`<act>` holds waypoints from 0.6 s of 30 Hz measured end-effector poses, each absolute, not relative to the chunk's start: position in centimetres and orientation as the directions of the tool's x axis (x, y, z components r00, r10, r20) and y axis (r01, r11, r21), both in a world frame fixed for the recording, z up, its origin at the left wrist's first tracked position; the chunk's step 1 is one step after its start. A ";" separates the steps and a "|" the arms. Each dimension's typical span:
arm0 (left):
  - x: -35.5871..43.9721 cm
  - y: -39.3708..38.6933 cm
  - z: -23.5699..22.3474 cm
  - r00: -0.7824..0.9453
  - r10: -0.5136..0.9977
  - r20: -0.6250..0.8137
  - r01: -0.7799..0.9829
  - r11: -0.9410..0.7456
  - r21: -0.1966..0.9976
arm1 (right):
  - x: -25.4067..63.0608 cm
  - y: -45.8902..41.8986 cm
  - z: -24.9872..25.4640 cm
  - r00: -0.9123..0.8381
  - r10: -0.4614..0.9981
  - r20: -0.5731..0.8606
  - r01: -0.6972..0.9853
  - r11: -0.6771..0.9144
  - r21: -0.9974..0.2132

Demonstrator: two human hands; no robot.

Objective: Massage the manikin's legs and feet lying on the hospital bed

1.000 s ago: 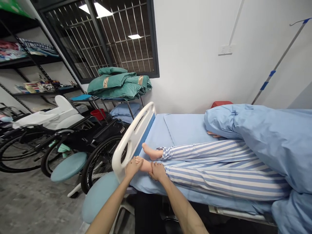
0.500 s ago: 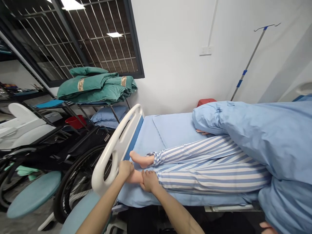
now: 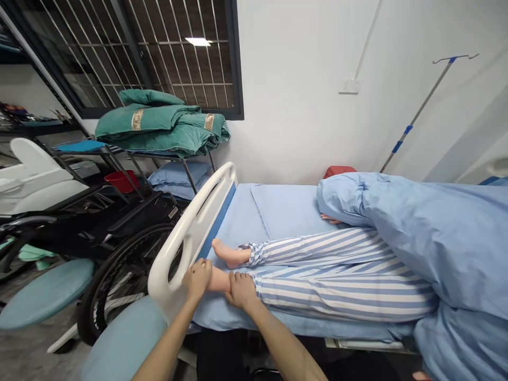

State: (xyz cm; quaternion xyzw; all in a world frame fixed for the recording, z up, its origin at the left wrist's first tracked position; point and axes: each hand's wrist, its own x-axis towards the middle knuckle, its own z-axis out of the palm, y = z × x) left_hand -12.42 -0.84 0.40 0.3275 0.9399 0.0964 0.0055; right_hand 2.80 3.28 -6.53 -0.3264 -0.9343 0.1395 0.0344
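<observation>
A figure in blue-and-white striped trousers (image 3: 337, 286) lies on a bed with a light blue sheet (image 3: 278, 209). Its bare near foot (image 3: 218, 279) is held between both my hands. My left hand (image 3: 197, 277) is wrapped round the toes and sole, close to the white footboard (image 3: 186, 233). My right hand (image 3: 240, 290) grips the ankle at the trouser cuff. The far foot (image 3: 225, 254) rests free on the sheet. A light blue quilt (image 3: 428, 233) covers the upper body, and a hand (image 3: 330, 218) shows under its edge.
Black wheelchairs (image 3: 107, 248) and teal stools (image 3: 45, 291) crowd the floor left of the bed. Green folded blankets (image 3: 162, 124) lie on a rack under a barred window. A drip pole (image 3: 416, 114) leans by the white wall. A red stool (image 3: 339, 171) stands behind the bed.
The view has swung to the right and then settled. Both hands have stayed on the near foot, the left one closing more round the toes.
</observation>
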 end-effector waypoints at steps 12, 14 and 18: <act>-11.6 -2.5 0.7 -0.751 0.657 0.064 0.645 0.711 0.280 | 5.8 3.2 -3.1 -0.762 0.599 0.246 0.429 0.751 -0.502; -11.6 -2.7 0.9 -0.749 0.660 0.059 0.650 0.715 0.258 | 9.0 4.3 -2.6 -0.708 0.661 0.249 0.488 0.713 -0.504; -10.9 -2.4 1.9 -0.653 0.728 0.211 0.756 0.644 0.115 | 16.5 6.7 -3.5 -0.586 0.784 0.206 0.653 0.607 -0.453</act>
